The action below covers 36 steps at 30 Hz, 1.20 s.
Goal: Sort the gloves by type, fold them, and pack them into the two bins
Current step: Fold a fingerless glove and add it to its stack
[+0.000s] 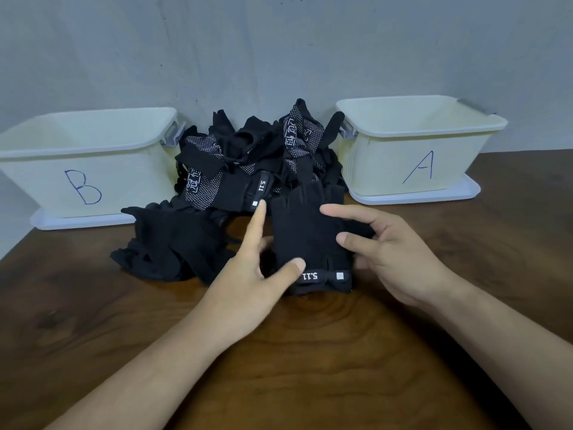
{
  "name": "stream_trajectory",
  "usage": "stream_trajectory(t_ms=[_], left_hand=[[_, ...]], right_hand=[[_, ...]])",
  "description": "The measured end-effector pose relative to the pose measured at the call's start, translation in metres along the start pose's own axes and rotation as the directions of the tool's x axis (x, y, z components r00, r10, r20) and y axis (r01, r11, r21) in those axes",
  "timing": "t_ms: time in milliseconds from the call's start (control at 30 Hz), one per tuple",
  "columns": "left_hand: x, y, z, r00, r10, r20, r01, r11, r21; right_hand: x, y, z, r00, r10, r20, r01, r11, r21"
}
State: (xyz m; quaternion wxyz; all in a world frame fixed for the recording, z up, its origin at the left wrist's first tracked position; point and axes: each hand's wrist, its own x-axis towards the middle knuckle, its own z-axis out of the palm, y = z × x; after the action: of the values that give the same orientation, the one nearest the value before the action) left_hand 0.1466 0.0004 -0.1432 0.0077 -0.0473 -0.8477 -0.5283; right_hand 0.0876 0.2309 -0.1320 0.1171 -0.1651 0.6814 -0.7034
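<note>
Black fingerless glove (pixel 305 237), white 5.11 on its cuff strap. Left grip (pixel 248 274) and right grip (pixel 393 256) apparently pinch its edges.

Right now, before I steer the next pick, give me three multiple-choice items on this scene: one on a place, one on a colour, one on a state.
1. Bin A stands:
A) right of the glove pile
B) left of it
C) on top of it

2. The letters on the bins are:
A) red
B) blue
C) green

3. The 5.11 glove is:
A) packed in a bin
B) untouched on the pile
C) held by both hands

Key:
1 A: bin A sits right of the pile.
2 B: blue ink shows on bin A and bin B.
3 C: the left hand and right hand each hold an edge of it.
</note>
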Motion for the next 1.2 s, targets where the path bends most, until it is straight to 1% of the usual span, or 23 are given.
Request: stream_trajectory(t_ms=[33, 100, 167, 267, 400, 467, 600, 667, 733, 800, 867, 900, 967, 1000, 1067, 1100, 1200], left_hand=[[0.001, -0.001, -0.002, 1.0, 0.019, -0.001, -0.019, 0.995, -0.096], [0.002, 0.0, -0.005, 0.998, 0.069, 0.002, -0.067, 0.973, -0.221], [0.001, 0.001, -0.007, 0.994, 0.106, -0.004, -0.103, 0.958, -0.266], [-0.001, 0.003, -0.013, 0.993, 0.112, -0.047, -0.121, 0.957, -0.263], [-0.008, 0.012, -0.035, 0.989, 0.121, -0.083, -0.137, 0.963, -0.233], [-0.013, 0.014, -0.053, 0.986, 0.12, -0.113, -0.142, 0.965, -0.219], [-0.032, 0.0, -0.103, 0.977, 0.093, -0.194, -0.131, 0.972, -0.194], [-0.047, -0.014, -0.134, 0.965, 0.062, -0.255, -0.113, 0.975, -0.191], [-0.064, -0.03, -0.166, 0.946, 0.001, -0.323, -0.073, 0.975, -0.208], [-0.078, -0.043, -0.193, 0.912, -0.089, -0.401, -0.022, 0.964, -0.264], [-0.085, -0.056, -0.215, 0.854, -0.204, -0.479, 0.043, 0.945, -0.325], [-0.085, -0.061, -0.222, 0.813, -0.249, -0.526, 0.076, 0.941, -0.33], [-0.083, -0.072, -0.24, 0.741, -0.283, -0.609, 0.151, 0.954, -0.259], [-0.082, -0.075, -0.246, 0.725, -0.283, -0.628, 0.202, 0.959, -0.199], [-0.082, -0.081, -0.253, 0.704, -0.293, -0.647, 0.307, 0.947, -0.095], [-0.082, -0.083, -0.254, 0.7, -0.309, -0.644, 0.348, 0.935, -0.07], [-0.082, -0.085, -0.253, 0.693, -0.366, -0.621, 0.442, 0.896, -0.036]], right_hand=[[-0.001, -0.002, 0.001, 1.0, -0.014, 0.017, 0.014, 1.0, 0.016], [-0.005, -0.005, 0.003, 0.998, -0.037, 0.051, 0.038, 0.999, -0.014], [-0.008, -0.008, 0.007, 0.997, -0.038, 0.061, 0.041, 0.997, -0.061], [-0.011, -0.012, 0.016, 0.996, -0.045, 0.079, 0.056, 0.988, -0.145], [-0.011, -0.026, 0.038, 0.998, -0.061, 0.032, 0.067, 0.978, -0.197], [-0.003, -0.028, 0.055, 0.996, -0.084, 0.038, 0.09, 0.973, -0.211], [0.023, -0.027, 0.105, 0.992, -0.076, 0.097, 0.096, 0.972, -0.213], [0.038, -0.025, 0.141, 0.986, -0.071, 0.152, 0.097, 0.981, -0.167], [0.054, -0.023, 0.185, 0.979, -0.051, 0.198, 0.08, 0.987, -0.141], [0.073, -0.019, 0.229, 0.972, -0.035, 0.232, 0.071, 0.986, -0.151], [0.092, -0.015, 0.27, 0.966, 0.006, 0.258, 0.028, 0.991, -0.129], [0.1, -0.014, 0.286, 0.962, 0.036, 0.27, -0.003, 0.992, -0.124], [0.115, -0.011, 0.319, 0.956, 0.082, 0.283, -0.038, 0.987, -0.156], [0.122, -0.009, 0.332, 0.953, 0.1, 0.287, -0.052, 0.984, -0.169], [0.13, -0.004, 0.354, 0.945, 0.146, 0.293, -0.107, 0.984, -0.146], [0.133, -0.002, 0.362, 0.942, 0.167, 0.291, -0.13, 0.981, -0.141], [0.139, 0.01, 0.375, 0.946, 0.201, 0.254, -0.147, 0.965, -0.217]])
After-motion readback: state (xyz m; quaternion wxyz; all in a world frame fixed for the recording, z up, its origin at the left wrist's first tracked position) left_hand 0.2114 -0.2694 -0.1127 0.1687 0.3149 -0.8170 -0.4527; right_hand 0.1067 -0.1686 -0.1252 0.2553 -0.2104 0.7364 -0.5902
